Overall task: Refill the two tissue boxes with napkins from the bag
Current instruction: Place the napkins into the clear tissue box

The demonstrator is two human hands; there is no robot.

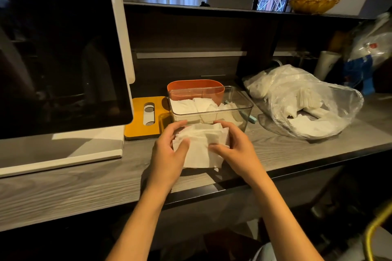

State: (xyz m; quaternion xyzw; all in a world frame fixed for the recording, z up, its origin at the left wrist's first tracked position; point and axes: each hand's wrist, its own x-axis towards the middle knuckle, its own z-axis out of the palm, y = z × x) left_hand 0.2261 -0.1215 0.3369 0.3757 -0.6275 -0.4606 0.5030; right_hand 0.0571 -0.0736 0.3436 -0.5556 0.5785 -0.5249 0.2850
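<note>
Here my left hand (167, 150) and right hand (235, 144) clamp a stack of napkins (201, 146) from either side just above the counter (84, 184), the clear tissue box (212, 110) lying straight ahead, just beyond my fingers.

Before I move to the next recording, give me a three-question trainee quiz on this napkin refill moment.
1. True or false: both hands, left and right, hold the stack of white paper napkins.
2. Which container already has napkins in it: A the clear plastic rectangular box, B the woven golden basket on the shelf?
3. Fill in: the crumpled clear plastic bag of napkins lies to the ___ of the clear box.

Key: 1 true; 2 A; 3 right.
</note>
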